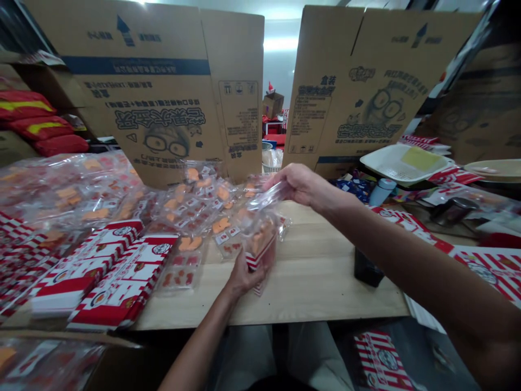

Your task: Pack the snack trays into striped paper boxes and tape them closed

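Over table (325,282), snack bag (264,239) (two-handed)

Wooden desk (317,271), boxed in
Two tall cardboard boxes (154,81) at the desk's far edge; past the gap between them, bright ceiling light (280,43) and pale wall (279,73).

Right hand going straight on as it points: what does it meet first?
Past the clear bag it holds, the right hand would probably meet the pile of snack packets before the cardboard box; depth unclear.
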Motion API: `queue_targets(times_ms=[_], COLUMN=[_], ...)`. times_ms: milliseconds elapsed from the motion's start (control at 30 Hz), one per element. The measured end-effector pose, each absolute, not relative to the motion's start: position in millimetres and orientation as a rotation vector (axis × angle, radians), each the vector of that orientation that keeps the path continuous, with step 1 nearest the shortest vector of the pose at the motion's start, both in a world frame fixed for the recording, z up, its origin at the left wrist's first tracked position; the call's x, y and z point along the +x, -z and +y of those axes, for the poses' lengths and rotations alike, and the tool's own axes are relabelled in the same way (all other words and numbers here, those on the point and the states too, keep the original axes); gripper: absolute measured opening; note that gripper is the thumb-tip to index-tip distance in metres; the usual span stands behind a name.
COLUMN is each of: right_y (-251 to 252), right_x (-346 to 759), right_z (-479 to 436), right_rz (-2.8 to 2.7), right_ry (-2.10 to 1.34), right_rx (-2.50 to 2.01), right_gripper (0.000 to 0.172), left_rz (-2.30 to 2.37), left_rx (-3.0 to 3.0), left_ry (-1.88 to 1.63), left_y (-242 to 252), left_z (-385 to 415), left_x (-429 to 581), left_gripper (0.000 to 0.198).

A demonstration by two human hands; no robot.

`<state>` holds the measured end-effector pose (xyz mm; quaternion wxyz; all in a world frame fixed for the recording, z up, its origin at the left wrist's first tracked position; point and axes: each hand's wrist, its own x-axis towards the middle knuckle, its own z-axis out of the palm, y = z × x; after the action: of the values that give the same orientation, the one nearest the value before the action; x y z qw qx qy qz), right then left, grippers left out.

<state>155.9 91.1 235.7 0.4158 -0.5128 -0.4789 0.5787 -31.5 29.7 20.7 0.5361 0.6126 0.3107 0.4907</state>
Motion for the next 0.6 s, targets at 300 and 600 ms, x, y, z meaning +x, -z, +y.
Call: queue_targets(times_ms=[300,600], right_y=[-260.8,-180.8], right_x=[168.0,183.4], right_z=[45.9,47.9], right_rz=[-2.303,-2.529], right_ry=[-0.592,-0.288], right_rx=[-1.166,-1.266], right_gripper=[0.036,0.018], left_rz=[0.873,0.852], left_rx=[1.274,1.384], left_ry=[-1.203,-1.236], left_y=[-53.7,-47.4], left_z=[47.3,52.8], left_x=[-57.5,-64.1], left_gripper=[0.050,0.061])
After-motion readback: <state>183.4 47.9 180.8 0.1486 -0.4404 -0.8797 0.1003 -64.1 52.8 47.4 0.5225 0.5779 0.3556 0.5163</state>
